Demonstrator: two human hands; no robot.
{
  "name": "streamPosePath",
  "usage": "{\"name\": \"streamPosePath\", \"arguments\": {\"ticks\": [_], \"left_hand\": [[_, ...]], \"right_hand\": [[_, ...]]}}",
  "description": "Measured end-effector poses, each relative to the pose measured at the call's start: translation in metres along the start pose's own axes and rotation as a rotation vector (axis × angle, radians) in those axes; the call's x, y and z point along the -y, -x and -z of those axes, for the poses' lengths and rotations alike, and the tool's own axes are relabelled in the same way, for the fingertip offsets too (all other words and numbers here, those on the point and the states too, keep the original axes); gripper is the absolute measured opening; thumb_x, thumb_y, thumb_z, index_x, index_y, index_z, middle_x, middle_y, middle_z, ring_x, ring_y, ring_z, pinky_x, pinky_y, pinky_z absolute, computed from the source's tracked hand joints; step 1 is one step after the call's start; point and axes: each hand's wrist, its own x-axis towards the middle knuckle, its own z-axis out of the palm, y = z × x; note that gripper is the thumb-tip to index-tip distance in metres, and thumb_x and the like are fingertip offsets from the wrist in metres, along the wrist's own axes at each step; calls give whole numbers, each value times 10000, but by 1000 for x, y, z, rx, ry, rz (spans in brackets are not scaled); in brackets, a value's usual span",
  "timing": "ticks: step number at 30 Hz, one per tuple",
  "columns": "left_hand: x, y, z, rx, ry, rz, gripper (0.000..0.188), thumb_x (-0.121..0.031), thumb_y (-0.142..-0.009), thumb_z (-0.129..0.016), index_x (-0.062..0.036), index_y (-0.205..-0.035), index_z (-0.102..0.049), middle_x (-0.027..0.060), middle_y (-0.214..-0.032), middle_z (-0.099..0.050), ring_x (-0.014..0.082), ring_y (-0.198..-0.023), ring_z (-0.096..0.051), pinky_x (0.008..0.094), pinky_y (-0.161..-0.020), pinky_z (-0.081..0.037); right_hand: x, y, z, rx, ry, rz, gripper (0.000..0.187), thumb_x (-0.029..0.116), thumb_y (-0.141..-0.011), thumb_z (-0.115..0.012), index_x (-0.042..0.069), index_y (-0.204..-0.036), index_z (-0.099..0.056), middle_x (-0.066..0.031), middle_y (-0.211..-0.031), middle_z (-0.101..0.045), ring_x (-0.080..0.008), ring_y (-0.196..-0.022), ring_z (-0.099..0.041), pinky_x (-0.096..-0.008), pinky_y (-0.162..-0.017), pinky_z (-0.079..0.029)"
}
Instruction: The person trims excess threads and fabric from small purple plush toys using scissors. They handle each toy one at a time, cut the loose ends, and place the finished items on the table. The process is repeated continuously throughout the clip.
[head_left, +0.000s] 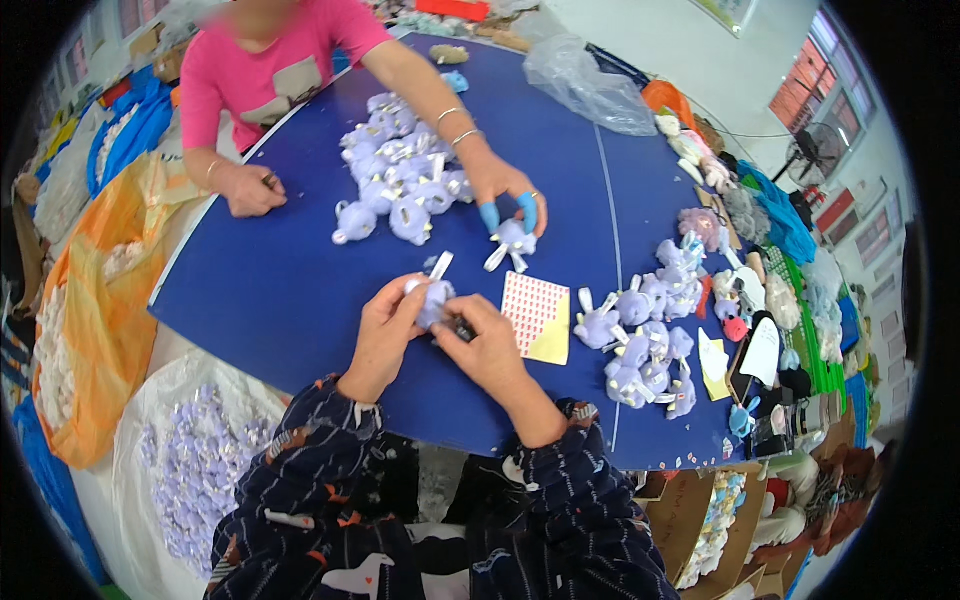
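Left hand [383, 322]: thumb and fingers pinching a small lilac plush toy with a white ribbon loop [433, 300].
Right hand [487, 342]: at the toy's right side, fingers curled round a small black object [463, 328], kind unclear.
Sheet: rectangular white-and-yellow paper sheet with rows of red marks [536, 312], flat just right of the right hand.
Table: large blue-topped table [280, 320] with a pale seam.
Across: person in a pink short-sleeved top [255, 70], a hand with blue finger covers [508, 190] on another lilac toy [516, 240].
Piles: lilac plush heap [395, 168] mid-table; smaller lilac group [652, 340] right of the sheet.
Floor, left: translucent plastic bag [135, 425] of lilac pieces.
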Motion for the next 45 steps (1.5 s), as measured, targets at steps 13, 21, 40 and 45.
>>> {"name": "streamPosePath", "arguments": {"ticks": [13, 21, 40, 45], "left_hand": [[11, 3, -10, -50, 57, -106, 259, -170, -921, -481, 8, -1099, -540, 65, -1006, -575, 106, -857, -557, 246, -709, -483], [10, 4, -11, -112, -5, -91, 230, -156, -920, -483, -4, -1065, -577, 11, -895, -589, 37, -726, -525, 186, -597, -446], [11, 3, -9, 33, -122, -44, 226, -69, -864, -551, 23, -1069, -581, 21, -899, -605, 49, -761, -548, 177, -656, -442], [13, 3, -1, 6, -15, -25, 229, -11, -839, -545, 32, -1060, -586, 31, -925, -605, 60, -795, -558, 183, -686, -451]], "right_hand": [[-5, 3, -7, -122, 58, 21, 310, 98, -688, -660, 59, -965, -527, -116, -838, -570, -286, -708, -598, -347, -588, -480], [0, 1, -14, -129, 64, 48, 247, 78, -684, -625, 40, -892, -497, -113, -933, -508, -316, -678, -572, -370, -568, -468], [-16, 7, 0, -1, 173, 250, 343, -1, -655, -650, 46, -940, -464, -95, -1015, -501, -305, -686, -584, -356, -525, -483], [-4, 3, 5, -109, 90, 214, 462, -7, -650, -652, 55, -1077, -489, -108, -1089, -495, -294, -781, -586, -350, -651, -494]]}}
